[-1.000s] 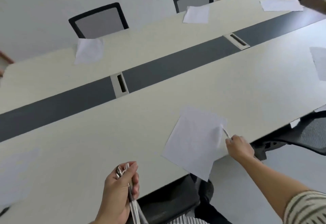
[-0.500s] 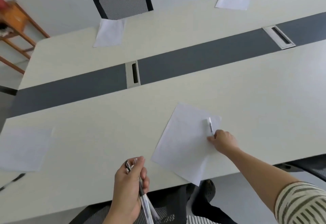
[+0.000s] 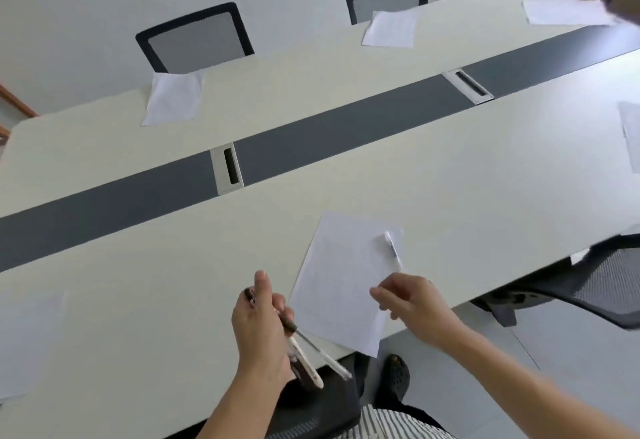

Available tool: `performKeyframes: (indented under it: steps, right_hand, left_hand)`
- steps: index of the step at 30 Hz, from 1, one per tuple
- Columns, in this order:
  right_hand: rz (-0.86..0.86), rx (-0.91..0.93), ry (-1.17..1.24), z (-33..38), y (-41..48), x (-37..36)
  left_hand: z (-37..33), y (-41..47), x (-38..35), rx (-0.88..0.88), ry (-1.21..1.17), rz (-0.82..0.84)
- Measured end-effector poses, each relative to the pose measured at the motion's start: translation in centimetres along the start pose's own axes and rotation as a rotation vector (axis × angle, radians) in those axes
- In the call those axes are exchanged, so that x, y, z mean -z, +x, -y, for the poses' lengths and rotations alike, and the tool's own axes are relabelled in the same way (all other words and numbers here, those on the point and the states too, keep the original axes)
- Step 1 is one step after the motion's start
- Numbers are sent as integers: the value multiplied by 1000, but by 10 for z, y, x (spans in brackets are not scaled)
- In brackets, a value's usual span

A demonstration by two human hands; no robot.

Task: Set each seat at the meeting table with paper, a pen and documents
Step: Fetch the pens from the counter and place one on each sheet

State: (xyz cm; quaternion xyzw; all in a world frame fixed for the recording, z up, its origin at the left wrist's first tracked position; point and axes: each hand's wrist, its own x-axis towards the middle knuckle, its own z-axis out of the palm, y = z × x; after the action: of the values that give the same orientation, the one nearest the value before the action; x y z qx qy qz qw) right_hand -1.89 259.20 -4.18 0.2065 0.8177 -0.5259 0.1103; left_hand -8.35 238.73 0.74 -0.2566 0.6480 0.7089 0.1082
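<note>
A precarious place setting.
The clear plastic pen (image 3: 393, 248) lay on the white paper sheet (image 3: 341, 279), whose corner overhung the pale table (image 3: 450, 196). The empty, loosely curled right hand (image 3: 412, 303) could brush both off. The left hand (image 3: 263, 321) gripped spare pens (image 3: 308, 367).

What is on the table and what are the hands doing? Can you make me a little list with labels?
Left hand: holds a bunch of pens
Right hand: holds nothing, fingers loosely curled, over the near paper
Near paper: flat on the table, one corner hanging past the edge
Single pen: lies on the near paper, by its right side
Far left paper: in front of a chair
</note>
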Motion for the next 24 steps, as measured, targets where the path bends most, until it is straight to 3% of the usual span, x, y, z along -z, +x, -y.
performKeyframes:
  steps: [4,10,17,24]
  right_hand:
    - [81,93,150,20,-75,-23]
    - [-158,25,215,-13,-132,-19]
    - [-374,-37,200,-66,-204,24]
    - [-588,-126,214,-153,-283,110]
  left_hand:
    - [8,-7,-14,-6,24,104]
    - [39,-54,-44,18,151,409]
    - [76,-124,-90,-136,498,832]
    - [136,-223,-181,18,653,1061]
